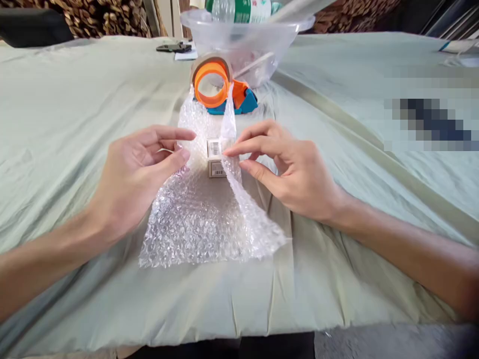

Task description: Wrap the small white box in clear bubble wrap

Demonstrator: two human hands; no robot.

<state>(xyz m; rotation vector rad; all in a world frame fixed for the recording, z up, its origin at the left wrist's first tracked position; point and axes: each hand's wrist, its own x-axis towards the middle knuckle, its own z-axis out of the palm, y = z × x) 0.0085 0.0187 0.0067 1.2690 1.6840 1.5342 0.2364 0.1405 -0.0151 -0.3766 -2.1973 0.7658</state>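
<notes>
One small box (217,169): set on the bubble wrap (187,224), between the left grip (130,164) and the right grip (299,172), partly covered by a folded flap.
Left grip: released, thumb and forefinger parted near the wrap's left side.
Right grip: fingertips laid on the flap at the box; whether it is pinched cannot be told.
Tape dispenser (247,103): placed beyond both grips on the cloth-covered bench (93,94).
Clear tub (262,55): stood behind the dispenser, farther from the grips.
</notes>
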